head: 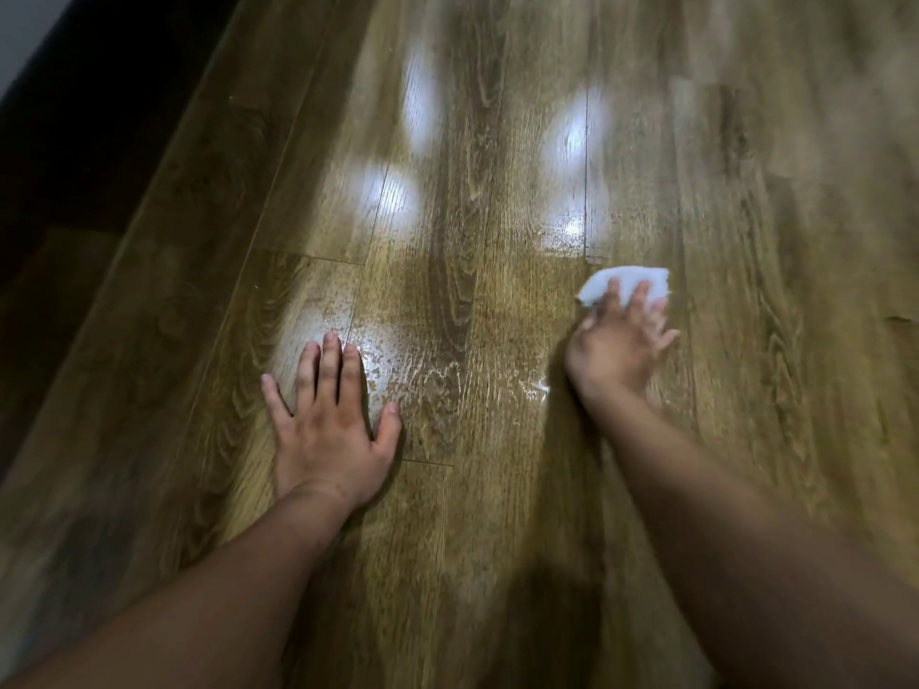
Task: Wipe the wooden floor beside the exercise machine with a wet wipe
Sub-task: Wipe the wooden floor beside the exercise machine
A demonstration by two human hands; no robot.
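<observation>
Fingers (641, 295) of right hand (616, 345) press wet wipe (604, 281) flat against wooden floor (497, 489).

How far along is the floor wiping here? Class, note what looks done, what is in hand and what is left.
Done: a wet sheen streaks the floor between the hands. In hand: the right hand, blurred, presses the wet wipe down; the left hand rests flat. Left: likely the boards at far right, which look dry.

Two bare forearms, in from 7 and 5 o'clock, uncovered to frame edge. Left hand (328, 430): short nails. Right hand (616, 350): motion-blurred, detail unreadable.
</observation>
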